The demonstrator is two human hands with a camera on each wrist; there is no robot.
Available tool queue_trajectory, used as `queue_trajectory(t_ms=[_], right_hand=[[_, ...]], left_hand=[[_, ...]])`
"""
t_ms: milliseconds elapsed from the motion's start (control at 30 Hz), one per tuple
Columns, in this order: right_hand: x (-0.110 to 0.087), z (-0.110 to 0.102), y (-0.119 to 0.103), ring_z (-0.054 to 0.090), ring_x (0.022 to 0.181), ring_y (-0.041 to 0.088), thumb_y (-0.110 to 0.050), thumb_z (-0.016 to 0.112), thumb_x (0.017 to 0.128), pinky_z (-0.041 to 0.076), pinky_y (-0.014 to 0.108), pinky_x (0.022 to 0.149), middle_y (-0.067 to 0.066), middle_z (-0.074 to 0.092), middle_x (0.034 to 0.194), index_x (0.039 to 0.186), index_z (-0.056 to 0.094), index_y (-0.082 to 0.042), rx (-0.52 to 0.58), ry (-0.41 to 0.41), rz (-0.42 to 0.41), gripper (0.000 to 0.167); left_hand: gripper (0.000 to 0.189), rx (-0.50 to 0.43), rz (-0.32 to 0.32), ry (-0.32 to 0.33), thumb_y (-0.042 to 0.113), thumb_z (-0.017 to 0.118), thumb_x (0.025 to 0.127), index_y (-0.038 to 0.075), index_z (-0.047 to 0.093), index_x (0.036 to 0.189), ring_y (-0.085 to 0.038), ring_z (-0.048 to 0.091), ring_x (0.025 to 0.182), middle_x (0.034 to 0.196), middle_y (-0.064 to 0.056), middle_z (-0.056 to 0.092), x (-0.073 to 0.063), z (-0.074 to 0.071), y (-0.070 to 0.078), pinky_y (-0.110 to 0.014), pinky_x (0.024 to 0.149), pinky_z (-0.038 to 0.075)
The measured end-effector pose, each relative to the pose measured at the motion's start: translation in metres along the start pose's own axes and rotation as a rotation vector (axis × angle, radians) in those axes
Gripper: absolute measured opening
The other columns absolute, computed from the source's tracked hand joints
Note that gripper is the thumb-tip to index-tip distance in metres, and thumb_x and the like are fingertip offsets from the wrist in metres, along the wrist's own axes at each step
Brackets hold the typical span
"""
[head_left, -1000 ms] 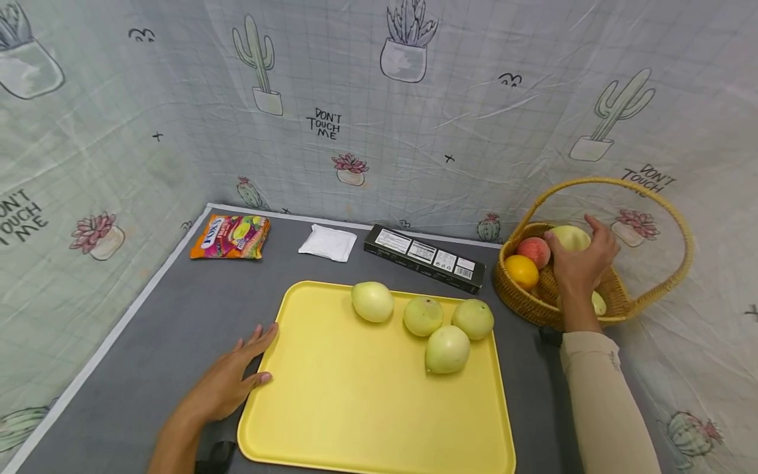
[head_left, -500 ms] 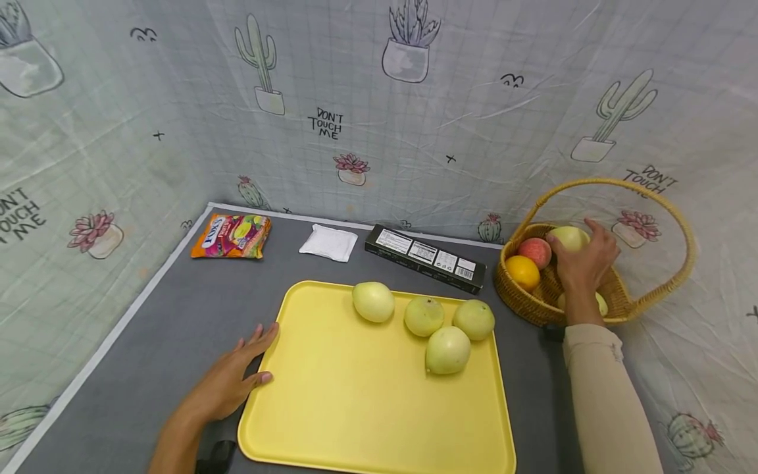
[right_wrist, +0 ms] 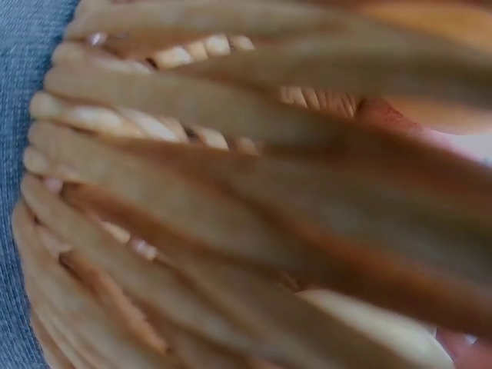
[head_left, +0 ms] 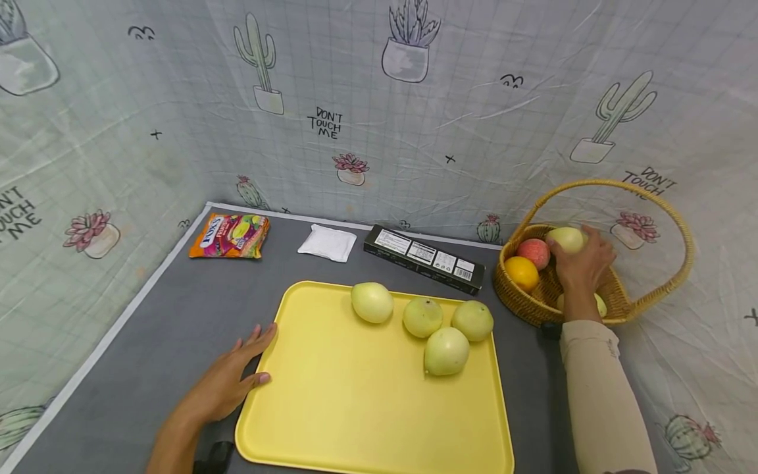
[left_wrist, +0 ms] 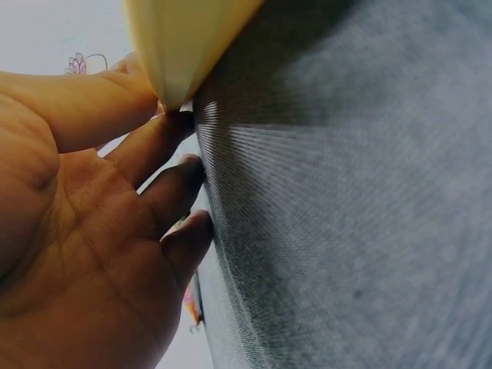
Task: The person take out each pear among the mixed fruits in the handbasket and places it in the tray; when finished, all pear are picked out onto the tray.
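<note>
My right hand [head_left: 585, 262] reaches into a wicker basket [head_left: 521, 308] at the right and grips a pale yellow-green fruit [head_left: 564, 238], thumb on its left side, fingers on its right. Beside that fruit lie a peach-like red fruit [head_left: 534, 253] and an orange [head_left: 522, 274]; another pale fruit [head_left: 601, 305] is partly hidden behind my wrist. Blurred basket weave [right_wrist: 192, 184] fills most of the right wrist view. With fingers extended, my left hand [head_left: 222, 385] touches the left edge of a yellow tray [head_left: 355, 401]. Several pale green fruits, one at the top middle [head_left: 372, 303], lie on it.
Along the back of the grey table [head_left: 154, 342] lie an orange candy packet [head_left: 231, 236], a white pouch [head_left: 328, 243] and a long black box [head_left: 424, 259]. The basket's tall handle [head_left: 681, 227] arches over its right side. A printed cloth hangs behind.
My right hand has shifted slightly, its upper fingers lowering around the pale fruit in the basket. The left hand stays at the tray's edge, and the fruits on the tray have not moved.
</note>
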State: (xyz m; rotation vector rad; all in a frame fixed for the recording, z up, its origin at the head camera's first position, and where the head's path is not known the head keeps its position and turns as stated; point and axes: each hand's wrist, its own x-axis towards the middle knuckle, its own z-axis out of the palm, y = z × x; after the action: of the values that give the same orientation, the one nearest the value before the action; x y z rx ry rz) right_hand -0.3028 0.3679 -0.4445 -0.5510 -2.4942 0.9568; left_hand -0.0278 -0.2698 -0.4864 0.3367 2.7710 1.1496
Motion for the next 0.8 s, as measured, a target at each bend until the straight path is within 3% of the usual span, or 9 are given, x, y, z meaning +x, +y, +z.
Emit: queue_trajectory(t_ms=[300, 533, 800], right_hand=[[0.0018, 0.0000, 0.0014, 0.029, 0.149, 0.049, -0.050, 0.069, 0.100, 0.036, 0.065, 0.118, 0.032, 0.034, 0.160, 0.168, 0.033, -0.020, -0.023, -0.060, 0.001, 0.083], [0.0010, 0.0010, 0.0018, 0.032, 0.149, 0.047, -0.047, 0.071, 0.100, 0.036, 0.062, 0.121, 0.031, 0.035, 0.159, 0.166, 0.036, -0.021, 0.014, -0.021, 0.000, 0.079], [-0.0032, 0.0032, -0.0012, 0.037, 0.146, 0.042, -0.050, 0.072, 0.099, 0.040, 0.060, 0.117, 0.026, 0.039, 0.157, 0.162, 0.042, -0.026, 0.068, 0.072, 0.049, 0.074]], left_hand=[[0.087, -0.008, 0.005, 0.006, 0.023, 0.077, 0.095, 0.014, 0.032, 0.169, -0.002, 0.013, 0.156, 0.175, -0.014, 0.030, 0.0003, 0.0002, -0.0010, 0.008, 0.116, -0.004], [0.087, 0.001, -0.019, -0.002, 0.023, 0.076, 0.095, 0.015, 0.031, 0.169, -0.018, 0.017, 0.161, 0.175, -0.013, 0.029, 0.0004, -0.0002, 0.0016, 0.004, 0.121, -0.004], [0.086, 0.004, -0.002, 0.006, 0.022, 0.076, 0.095, 0.015, 0.032, 0.169, 0.000, 0.013, 0.156, 0.175, -0.013, 0.030, 0.0004, -0.0002, 0.0018, 0.005, 0.120, -0.003]])
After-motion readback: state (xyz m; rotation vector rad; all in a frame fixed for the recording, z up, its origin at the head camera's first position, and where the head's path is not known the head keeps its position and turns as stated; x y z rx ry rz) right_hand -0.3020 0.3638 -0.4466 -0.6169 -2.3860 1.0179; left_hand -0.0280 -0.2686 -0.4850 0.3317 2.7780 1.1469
